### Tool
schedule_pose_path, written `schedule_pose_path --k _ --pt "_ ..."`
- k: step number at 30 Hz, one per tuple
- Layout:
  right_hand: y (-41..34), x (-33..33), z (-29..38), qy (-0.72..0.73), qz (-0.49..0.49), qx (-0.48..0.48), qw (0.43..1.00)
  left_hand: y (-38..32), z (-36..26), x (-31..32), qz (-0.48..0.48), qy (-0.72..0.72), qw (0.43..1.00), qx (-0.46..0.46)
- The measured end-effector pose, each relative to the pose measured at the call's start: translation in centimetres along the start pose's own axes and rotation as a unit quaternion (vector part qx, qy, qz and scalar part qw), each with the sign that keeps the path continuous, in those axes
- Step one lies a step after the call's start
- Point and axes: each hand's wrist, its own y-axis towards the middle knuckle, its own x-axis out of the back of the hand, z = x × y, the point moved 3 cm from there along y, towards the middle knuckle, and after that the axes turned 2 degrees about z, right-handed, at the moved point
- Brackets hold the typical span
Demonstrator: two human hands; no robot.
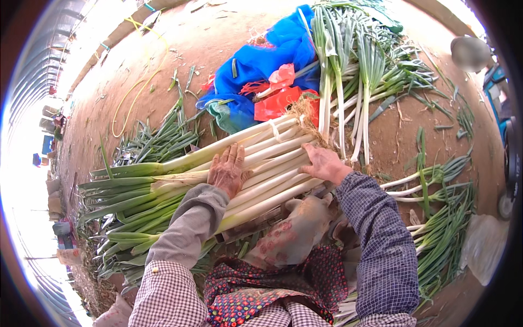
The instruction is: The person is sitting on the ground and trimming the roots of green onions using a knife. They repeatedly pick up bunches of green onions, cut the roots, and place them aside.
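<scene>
Before me lies a row of large Welsh onions (269,167), side by side, white stems to the right and cut green leaves to the left. My left hand (227,169) rests flat across the middle of the stems, palm down. My right hand (323,163) lies near their root ends, thumb and forefinger apart against the stems. A white tie (274,130) shows on the stems at the far edge; where its ends go cannot be seen. The roots (312,124) there are brown and stringy. Beneath the bundle, part of a dark stand (245,227) is visible.
Beyond the bundle lie blue netting (245,69) and red plastic (282,102). More onions are heaped at far right (367,61) and near right (441,233). Cut leaves (159,143) lie at left. A yellow hose or cord (141,83) and a translucent plastic bag (484,245) lie on the soil.
</scene>
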Motion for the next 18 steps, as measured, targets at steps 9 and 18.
schedule_pose_path --k 9,18 --pt "9.8 0.9 4.8 -0.067 -0.165 -0.004 0.984 0.7 0.0 0.0 -0.028 -0.011 0.999 -0.012" --pt "2.5 9.7 -12.7 -0.178 -0.235 -0.178 0.939 -1.1 0.5 -0.3 -0.046 -0.006 0.999 -0.013"
